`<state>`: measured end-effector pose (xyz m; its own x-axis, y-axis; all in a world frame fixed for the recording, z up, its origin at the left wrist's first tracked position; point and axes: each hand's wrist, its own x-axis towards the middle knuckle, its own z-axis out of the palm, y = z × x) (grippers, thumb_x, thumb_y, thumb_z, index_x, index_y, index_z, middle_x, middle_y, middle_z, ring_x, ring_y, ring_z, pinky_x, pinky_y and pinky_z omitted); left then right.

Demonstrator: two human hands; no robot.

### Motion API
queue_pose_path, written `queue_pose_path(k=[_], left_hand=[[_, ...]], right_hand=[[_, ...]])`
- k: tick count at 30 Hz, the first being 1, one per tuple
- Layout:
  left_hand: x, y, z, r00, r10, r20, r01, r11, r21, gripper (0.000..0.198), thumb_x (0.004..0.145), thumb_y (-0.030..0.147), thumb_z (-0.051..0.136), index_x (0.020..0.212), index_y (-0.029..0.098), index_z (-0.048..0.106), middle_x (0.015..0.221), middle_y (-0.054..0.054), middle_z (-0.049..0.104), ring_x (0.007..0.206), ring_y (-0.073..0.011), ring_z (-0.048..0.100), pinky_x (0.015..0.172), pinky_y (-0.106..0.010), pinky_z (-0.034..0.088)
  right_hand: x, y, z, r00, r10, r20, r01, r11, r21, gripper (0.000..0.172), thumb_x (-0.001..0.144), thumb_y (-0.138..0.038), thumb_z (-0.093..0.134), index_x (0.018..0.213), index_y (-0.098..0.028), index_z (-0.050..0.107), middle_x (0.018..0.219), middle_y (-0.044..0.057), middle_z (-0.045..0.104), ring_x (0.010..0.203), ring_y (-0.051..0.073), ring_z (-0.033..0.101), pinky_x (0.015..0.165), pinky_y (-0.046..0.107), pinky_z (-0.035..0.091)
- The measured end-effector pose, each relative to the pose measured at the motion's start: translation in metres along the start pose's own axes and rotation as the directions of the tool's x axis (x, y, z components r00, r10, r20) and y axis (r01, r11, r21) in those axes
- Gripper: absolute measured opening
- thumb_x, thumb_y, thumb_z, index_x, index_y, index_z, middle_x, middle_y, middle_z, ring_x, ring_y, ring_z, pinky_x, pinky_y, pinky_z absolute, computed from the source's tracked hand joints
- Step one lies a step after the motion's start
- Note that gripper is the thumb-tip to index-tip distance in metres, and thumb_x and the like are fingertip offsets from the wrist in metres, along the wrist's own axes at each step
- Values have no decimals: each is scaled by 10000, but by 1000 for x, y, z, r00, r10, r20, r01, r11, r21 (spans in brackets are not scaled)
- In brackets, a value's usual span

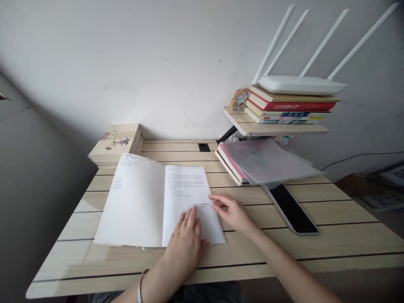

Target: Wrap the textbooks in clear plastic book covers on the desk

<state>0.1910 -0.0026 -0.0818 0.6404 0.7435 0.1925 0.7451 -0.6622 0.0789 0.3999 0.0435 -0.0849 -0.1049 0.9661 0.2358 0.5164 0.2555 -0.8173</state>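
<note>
An open book (135,206) lies on the desk in front of me. Its left page is mostly blank, with blue handwriting near the top; the right page (183,185) carries printed text. My left hand (186,235) rests flat on the lower part of that right page, fingers stretched out. At the page's right edge is my right hand (232,212), its fingers bent and a small gap showing between thumb and forefinger. Its fingertips reach just over the edge, and no lifted sheet shows between them.
A stack of books (118,143) stands at the desk's back left. To the right, a translucent folder (271,160) covers more books, beside a phone (293,208). A raised shelf (284,128) bears stacked books (290,107) and a white router (303,85).
</note>
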Motion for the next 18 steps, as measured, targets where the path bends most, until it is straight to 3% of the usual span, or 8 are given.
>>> queue_pose_path(k=[2, 6, 11, 14, 18], left_hand=[[3, 10, 3, 999, 35, 1, -35, 999, -9, 471, 924, 370, 436, 1285, 77, 507, 1458, -194, 371, 1306, -292, 409, 1035, -440, 393], [3, 24, 7, 991, 134, 26, -134, 991, -5, 560, 905, 439, 445, 1405, 193, 389, 1526, -82, 277, 1337, -363, 328, 1057, -551, 323], [-3, 26, 13, 984, 166, 61, -167, 986, 6, 649, 882, 450, 474, 1460, 227, 283, 1554, -33, 206, 1389, -418, 149, 1080, -621, 227], [-5, 24, 13, 981, 176, 80, -175, 984, -17, 647, 885, 470, 452, 1460, 226, 282, 1557, -14, 192, 1393, -424, 116, 1078, -643, 214], [-4, 23, 9, 981, 173, 90, -170, 985, -41, 642, 886, 470, 452, 1459, 234, 283, 1556, 1, 198, 1392, -427, 108, 1074, -657, 215]], right_hand=[[0, 0, 1, 997, -79, 17, 80, 994, -72, 223, 804, -204, 549, 981, -221, 685, 1016, 81, 681, 939, 209, 634, 775, 360, 561], [-2, -1, 4, 985, -166, 44, 171, 973, -154, 202, 814, -151, 535, 925, -221, 689, 961, 65, 702, 946, 203, 631, 879, 395, 515], [-3, -6, 4, 977, -185, 104, 194, 977, -85, 207, 852, -149, 493, 884, -224, 683, 940, 47, 707, 912, 171, 649, 858, 341, 521], [0, -5, 0, 985, -164, 48, 167, 984, -66, 197, 872, -201, 490, 877, -226, 685, 951, 55, 693, 917, 174, 646, 848, 339, 525], [9, 2, -9, 987, -157, -22, 148, 963, -224, 216, 857, -262, 528, 1000, -231, 687, 1086, 80, 658, 1036, 213, 594, 924, 408, 480]])
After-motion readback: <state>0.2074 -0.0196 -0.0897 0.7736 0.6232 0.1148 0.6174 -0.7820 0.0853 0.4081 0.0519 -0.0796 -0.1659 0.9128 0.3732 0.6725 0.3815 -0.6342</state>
